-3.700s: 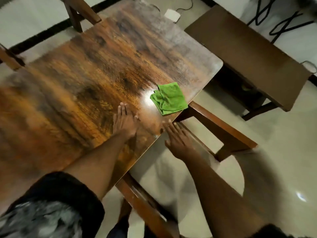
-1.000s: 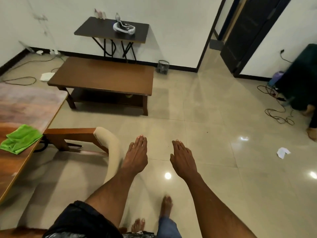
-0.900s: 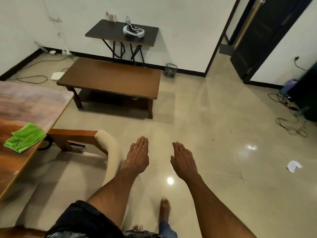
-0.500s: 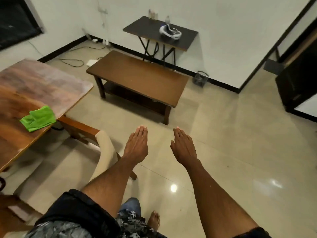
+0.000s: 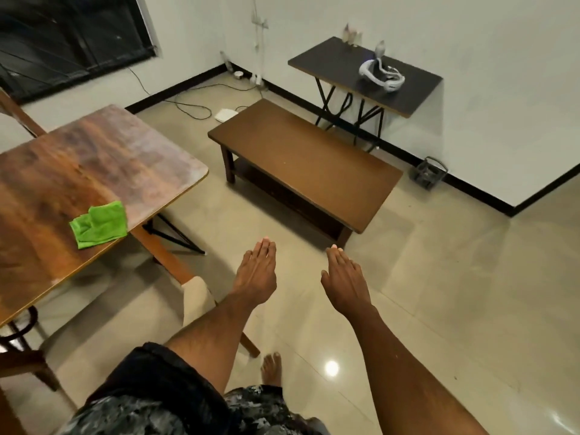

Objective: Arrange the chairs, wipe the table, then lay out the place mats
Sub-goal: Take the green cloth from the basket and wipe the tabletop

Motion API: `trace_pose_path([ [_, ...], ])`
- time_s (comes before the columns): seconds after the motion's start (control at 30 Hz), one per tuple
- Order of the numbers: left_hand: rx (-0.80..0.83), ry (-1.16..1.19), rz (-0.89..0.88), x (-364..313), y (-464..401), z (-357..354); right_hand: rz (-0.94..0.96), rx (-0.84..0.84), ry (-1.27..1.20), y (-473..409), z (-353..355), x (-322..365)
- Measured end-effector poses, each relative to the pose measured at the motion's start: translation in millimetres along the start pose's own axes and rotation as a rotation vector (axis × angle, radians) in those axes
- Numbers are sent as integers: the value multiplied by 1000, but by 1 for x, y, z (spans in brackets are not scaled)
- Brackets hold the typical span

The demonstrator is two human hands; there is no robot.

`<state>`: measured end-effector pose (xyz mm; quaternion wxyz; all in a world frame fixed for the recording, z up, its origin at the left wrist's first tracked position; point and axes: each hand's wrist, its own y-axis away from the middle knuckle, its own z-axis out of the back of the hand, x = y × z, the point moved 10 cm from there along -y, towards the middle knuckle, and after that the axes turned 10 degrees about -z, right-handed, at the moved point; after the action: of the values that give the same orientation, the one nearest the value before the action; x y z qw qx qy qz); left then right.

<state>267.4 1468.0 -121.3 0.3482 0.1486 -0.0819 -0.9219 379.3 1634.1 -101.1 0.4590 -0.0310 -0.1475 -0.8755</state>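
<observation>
Green cloth [image 5: 99, 223] sits soft and light near the table [image 5: 94, 158] edge; left hand [image 5: 256, 271], right hand [image 5: 344, 279] flat-fingered, empty; pinch a fold.

Wooden table [image 5: 78, 171], green cloth [image 5: 99, 224] near its edge, low bench [image 5: 307, 164] on tiled floor [image 5: 455, 293]

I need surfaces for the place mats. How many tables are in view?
3: the dining table at left with the green cloth on it, the low brown table mid-room, and the small dark table against the wall.
</observation>
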Motion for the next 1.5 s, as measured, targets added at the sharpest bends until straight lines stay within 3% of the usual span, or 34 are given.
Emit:
trace_pose_path([
  [0.3, -41, 43, 106, 29, -82, 35, 106, 51, 41, -111, 19, 16],
  [0.77, -222, 161, 541, 151, -137, 109, 601, 33, 202, -308, 56, 170],
  [1.0, -182, 200, 769, 213, -100, 96, 861, 131, 182, -317, 24, 281],
  [1.3, -271, 286, 964, 305, -63, 98, 980, 219, 202, -334, -11, 374],
  [1.5, -295, 334, 1083, 357, -25, 87, 1081, 192, 226, -338, -16, 437],
])
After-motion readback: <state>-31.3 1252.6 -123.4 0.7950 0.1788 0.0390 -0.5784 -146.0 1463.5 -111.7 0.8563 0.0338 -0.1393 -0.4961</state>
